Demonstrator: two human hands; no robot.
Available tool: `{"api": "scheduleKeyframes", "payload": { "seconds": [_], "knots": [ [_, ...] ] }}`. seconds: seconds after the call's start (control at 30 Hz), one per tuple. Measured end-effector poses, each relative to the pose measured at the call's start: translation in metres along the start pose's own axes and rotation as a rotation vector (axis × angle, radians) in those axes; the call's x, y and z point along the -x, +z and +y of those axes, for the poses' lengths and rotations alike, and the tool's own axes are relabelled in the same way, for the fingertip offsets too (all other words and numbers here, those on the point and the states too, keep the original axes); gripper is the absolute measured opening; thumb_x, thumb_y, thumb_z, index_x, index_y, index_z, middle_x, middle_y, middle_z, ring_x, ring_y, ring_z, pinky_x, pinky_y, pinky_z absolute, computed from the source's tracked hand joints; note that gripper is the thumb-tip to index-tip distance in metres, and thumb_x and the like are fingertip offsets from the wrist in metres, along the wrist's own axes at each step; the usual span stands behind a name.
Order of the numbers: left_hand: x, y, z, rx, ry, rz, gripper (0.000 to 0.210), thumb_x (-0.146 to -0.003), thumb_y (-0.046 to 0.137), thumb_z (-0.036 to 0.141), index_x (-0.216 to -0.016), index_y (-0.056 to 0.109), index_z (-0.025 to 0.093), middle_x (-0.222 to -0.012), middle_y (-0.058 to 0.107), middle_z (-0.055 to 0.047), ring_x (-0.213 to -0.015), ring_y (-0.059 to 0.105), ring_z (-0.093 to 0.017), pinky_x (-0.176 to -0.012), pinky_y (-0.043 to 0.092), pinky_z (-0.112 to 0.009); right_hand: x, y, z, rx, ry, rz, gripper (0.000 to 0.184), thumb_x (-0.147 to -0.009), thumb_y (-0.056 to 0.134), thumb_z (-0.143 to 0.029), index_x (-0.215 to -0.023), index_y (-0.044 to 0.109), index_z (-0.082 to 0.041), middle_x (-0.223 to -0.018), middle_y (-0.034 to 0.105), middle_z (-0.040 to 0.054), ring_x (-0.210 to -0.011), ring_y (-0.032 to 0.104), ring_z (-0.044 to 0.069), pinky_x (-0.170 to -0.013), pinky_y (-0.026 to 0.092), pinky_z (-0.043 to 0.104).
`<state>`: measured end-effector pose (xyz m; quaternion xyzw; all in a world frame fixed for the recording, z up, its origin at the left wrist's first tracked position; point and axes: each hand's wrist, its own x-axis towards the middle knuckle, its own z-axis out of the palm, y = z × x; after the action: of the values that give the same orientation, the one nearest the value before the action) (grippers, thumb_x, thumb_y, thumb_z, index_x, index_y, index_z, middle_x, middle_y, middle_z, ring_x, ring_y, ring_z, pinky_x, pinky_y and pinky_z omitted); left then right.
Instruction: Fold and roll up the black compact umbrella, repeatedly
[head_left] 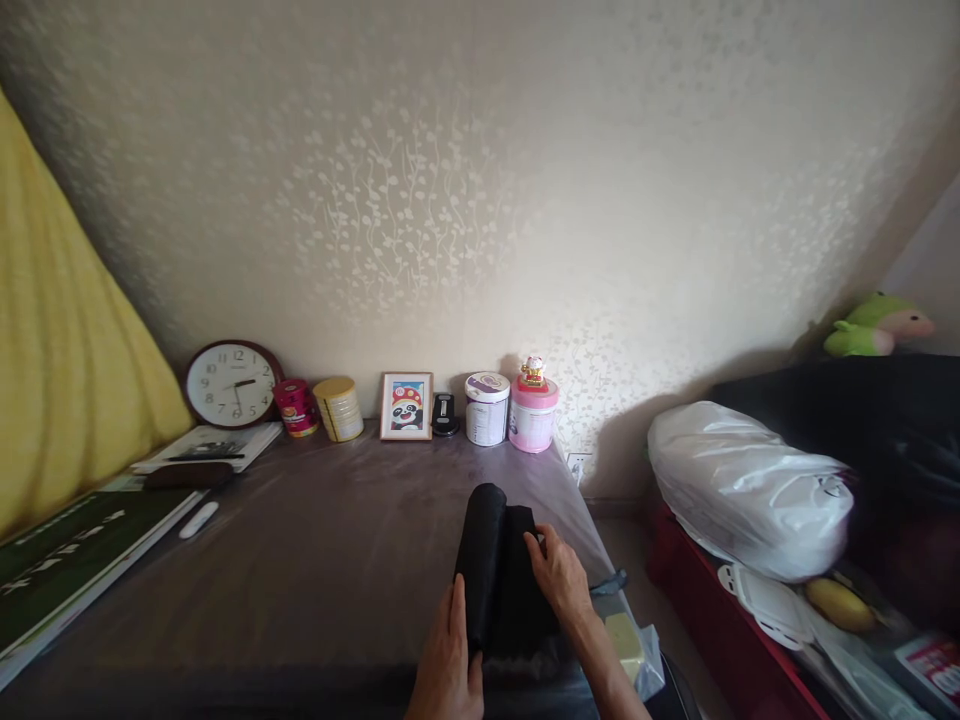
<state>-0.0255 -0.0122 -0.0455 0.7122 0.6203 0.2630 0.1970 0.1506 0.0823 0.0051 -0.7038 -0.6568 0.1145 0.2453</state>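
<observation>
A black item with a thick rolled part (pixel 482 560) and a flatter flap (pixel 519 590) rests near the table's right front edge. It looks like fabric or soft sheet material; its exact kind cannot be made out. My left hand (pixel 448 655) holds the lower left side of the roll, fingers along it and thumb at its near end. On the other side, my right hand (pixel 559 575) grips the flap's right edge with bent fingers. The fingertips under the flap are hidden.
A brown cloth covers the table (pixel 315 560). Along the wall stand a clock (pixel 232 384), tins, a framed panda picture (pixel 406 407) and tubs (pixel 487 410). Books (pixel 82 560) lie left. Beside my right forearm is a yellowish block (pixel 624 645) in plastic; a white bag (pixel 750 490) sits beyond.
</observation>
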Motion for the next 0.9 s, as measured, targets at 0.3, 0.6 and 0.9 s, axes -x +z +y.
{"api": "scheduleKeyframes", "payload": {
  "seconds": [0.3,0.6,0.9],
  "knots": [
    [0.000,0.002,0.002,-0.002,-0.038,-0.018,0.073,-0.076,0.034,0.009,-0.141,0.000,0.009,-0.149,0.018,-0.015,-0.136,0.020,-0.021,-0.108,0.028,-0.037,-0.005,0.004,-0.015,-0.164,-0.053,-0.066,0.029,-0.087,0.039,-0.029,-0.105,0.057,-0.016,-0.099,0.068,0.0097,-0.095,0.062,0.024,-0.077,0.043,0.029],
    [0.000,-0.003,0.005,-0.051,-0.027,-0.036,0.075,-0.072,0.038,0.010,-0.139,0.006,0.002,-0.149,0.018,-0.016,-0.137,0.017,-0.020,-0.111,0.022,-0.035,-0.017,0.020,-0.055,-0.391,-0.073,-0.116,0.034,-0.084,0.043,-0.032,-0.109,0.056,-0.013,-0.082,0.068,0.0064,-0.079,0.063,0.020,-0.067,0.046,0.027],
    [-0.004,-0.011,0.010,-0.024,-0.076,-0.065,0.075,-0.070,0.041,0.010,-0.138,0.011,-0.003,-0.147,0.020,-0.021,-0.136,0.021,-0.024,-0.111,0.024,-0.038,-0.019,0.028,-0.077,-0.203,-0.127,-0.174,0.028,-0.085,0.048,-0.023,-0.109,0.052,-0.009,-0.082,0.069,0.0096,-0.083,0.065,0.022,-0.065,0.039,0.025]
  ]
}}
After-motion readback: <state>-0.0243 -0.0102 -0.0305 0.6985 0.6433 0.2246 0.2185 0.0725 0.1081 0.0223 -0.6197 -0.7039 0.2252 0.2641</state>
